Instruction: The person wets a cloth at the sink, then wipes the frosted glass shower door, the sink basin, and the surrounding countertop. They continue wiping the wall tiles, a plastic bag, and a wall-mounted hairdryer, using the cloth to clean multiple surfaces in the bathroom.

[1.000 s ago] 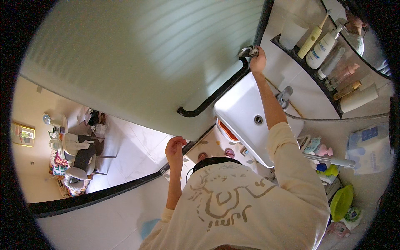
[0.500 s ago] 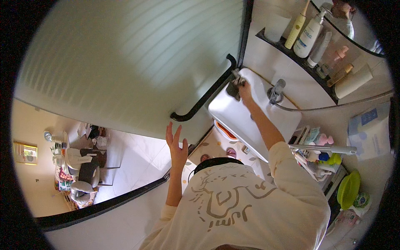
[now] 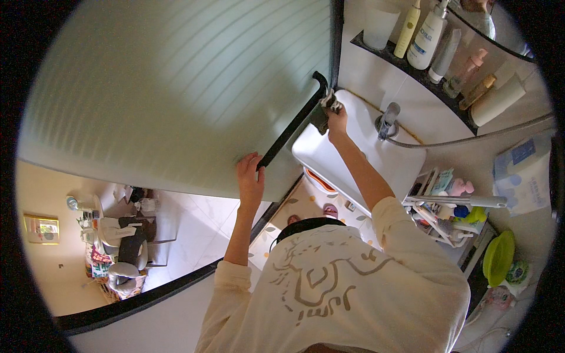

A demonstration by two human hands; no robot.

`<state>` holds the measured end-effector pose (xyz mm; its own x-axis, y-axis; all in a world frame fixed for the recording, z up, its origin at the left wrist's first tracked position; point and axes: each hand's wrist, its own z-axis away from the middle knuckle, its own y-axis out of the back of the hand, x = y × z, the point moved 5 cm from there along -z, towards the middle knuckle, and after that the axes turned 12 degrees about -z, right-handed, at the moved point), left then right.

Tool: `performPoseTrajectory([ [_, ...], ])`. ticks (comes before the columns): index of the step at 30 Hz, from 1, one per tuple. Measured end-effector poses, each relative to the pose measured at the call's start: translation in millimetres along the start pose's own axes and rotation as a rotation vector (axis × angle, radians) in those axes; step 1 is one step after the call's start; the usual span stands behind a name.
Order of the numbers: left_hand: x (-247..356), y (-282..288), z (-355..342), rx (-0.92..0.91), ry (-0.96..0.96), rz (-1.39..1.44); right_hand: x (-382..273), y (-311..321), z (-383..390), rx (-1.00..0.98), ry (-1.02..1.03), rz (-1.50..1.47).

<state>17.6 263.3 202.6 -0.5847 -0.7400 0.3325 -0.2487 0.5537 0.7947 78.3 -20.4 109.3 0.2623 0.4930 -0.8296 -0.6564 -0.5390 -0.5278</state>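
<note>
A white sink [image 3: 406, 167] stands under the right forearm, which crosses it and hides part of its basin. The tap [image 3: 388, 119] rises at its back edge, and a grey hose [image 3: 471, 142] runs from beside it to the right. Above, a black corner shelf [image 3: 406, 66] carries a white cup [image 3: 378, 28], a yellow toothbrush [image 3: 406, 32], a white pump bottle [image 3: 425, 42], a tube, smaller bottles and a pale cylinder [image 3: 499, 101]. A mirror edge curves over the shelf. To the right of the sink, a crowded rack [image 3: 450, 220] has a pale pole across it; a green basin [image 3: 499, 257] and a wrapped pack [image 3: 524, 176] are nearby.

The two hands are apart. The right hand [image 3: 337, 120] is closed on a crumpled dark cloth [image 3: 319, 120], which is at the upper part of a black door handle [image 3: 289, 128]; whether they touch cannot be told. The left hand [image 3: 251, 179] is at the handle's lower end, fingers against the door [image 3: 176, 100]; whether it grips the handle cannot be told.

The door is ribbed frosted glass and fills the upper left. Below the sink, the floor [image 3: 306, 203] is patterned with leaves and dots, with an orange-rimmed tub [image 3: 319, 180] on it. Past the door's lower edge lies a room with pale floor tiles [image 3: 197, 217], a chair, a cluttered table and a framed picture [image 3: 41, 229] on the wall.
</note>
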Motion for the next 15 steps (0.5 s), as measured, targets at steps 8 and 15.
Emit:
performPoseTrajectory([
  [8, -5, -9, 9, -0.032, 0.040, -0.020, 54, -7, 127, -0.236, -0.546, -0.169],
  [15, 8, 27, 21, 0.008, 0.134, 0.124, 39, 36, 38, -0.014, -0.498, -0.527],
])
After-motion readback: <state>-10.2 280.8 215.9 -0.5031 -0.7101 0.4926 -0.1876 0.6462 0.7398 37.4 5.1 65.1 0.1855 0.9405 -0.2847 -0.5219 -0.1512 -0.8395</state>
